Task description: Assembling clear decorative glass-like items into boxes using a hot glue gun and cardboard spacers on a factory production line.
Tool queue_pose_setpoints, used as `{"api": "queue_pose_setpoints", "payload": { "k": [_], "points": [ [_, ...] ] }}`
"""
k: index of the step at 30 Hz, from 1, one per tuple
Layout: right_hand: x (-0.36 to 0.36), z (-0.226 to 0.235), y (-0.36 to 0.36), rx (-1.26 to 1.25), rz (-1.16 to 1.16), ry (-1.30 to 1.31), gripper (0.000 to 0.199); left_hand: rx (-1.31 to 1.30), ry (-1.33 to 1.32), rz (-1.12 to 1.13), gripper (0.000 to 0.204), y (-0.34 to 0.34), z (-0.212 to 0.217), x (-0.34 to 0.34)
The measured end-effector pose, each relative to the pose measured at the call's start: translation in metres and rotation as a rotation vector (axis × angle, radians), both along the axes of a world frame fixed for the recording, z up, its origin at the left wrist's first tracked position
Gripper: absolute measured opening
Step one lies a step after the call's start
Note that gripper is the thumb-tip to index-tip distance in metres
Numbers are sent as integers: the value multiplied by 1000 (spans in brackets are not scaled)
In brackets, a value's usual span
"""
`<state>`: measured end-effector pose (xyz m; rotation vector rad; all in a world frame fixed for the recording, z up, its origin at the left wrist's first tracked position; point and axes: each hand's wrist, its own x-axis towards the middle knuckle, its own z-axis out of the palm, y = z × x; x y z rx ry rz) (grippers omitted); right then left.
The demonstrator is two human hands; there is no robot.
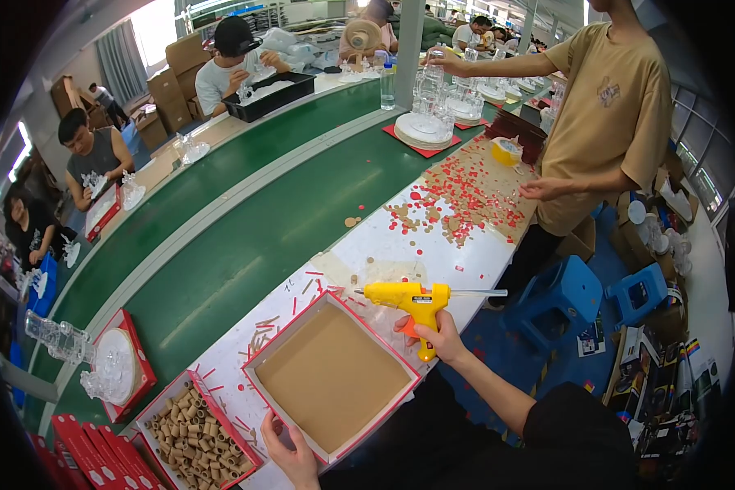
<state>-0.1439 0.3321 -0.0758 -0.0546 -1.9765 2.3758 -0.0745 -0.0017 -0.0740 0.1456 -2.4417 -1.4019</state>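
Observation:
My right hand (439,336) is wrapped round the handle of a yellow hot glue gun (412,297). A finger lies at its orange trigger, and a clear glue stick (478,292) sticks out of the back. The nozzle points left, above the far corner of a shallow open box (332,371) with red edges and a bare brown inside. My left hand (290,449) grips the near left wall of this box. Beside that hand stands another red-edged box (223,426), full of short brown cardboard tubes (189,433).
Red and brown paper discs (457,196) litter the white table, with thin red strips nearer. A green conveyor (245,237) runs alongside, carrying clear plastic pieces on a red tray (143,359). A co-worker (604,106) stands at the far right by stacked white discs (423,131). Blue stools (559,298) stand right.

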Motion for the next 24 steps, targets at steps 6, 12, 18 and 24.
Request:
{"api": "queue_pose_setpoints", "payload": {
  "k": [6,12,18,24],
  "points": [
    [2,1,4,7,-18,6,44,12,16,-1,40,8,3,2],
    [-3,-16,0,-15,-6,4,39,18,51,6,41,-1,3,1],
    [15,-2,0,389,-127,30,34,-33,76,-6,39,-8,3,-4],
    [22,88,-37,866,12,736,33,58,61,-12,40,-9,4,1]
  ]
}}
